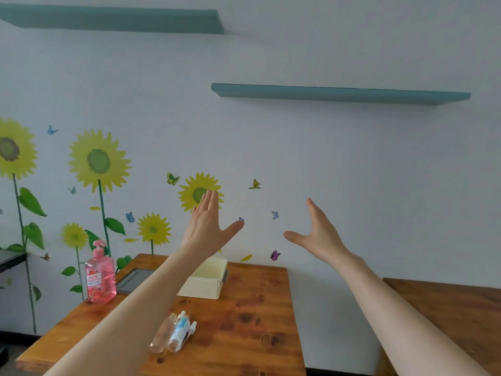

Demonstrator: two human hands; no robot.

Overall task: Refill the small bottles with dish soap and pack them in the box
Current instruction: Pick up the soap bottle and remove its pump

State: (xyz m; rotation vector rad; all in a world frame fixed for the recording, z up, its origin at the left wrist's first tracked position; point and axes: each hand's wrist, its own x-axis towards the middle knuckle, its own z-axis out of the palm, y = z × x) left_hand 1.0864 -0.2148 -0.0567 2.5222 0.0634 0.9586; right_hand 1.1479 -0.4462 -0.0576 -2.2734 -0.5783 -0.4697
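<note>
While the left hand (207, 226) and right hand (318, 234) hang spread, clear small bottles (173, 335) lie toppled before the cream box (200, 290).

The person's two long, slender forearms are bare along all of their visible length, from the lower edge of the view to the wrists, and the left hand (207, 226) and right hand (317, 232) are bare too, with slim fingers.
</note>
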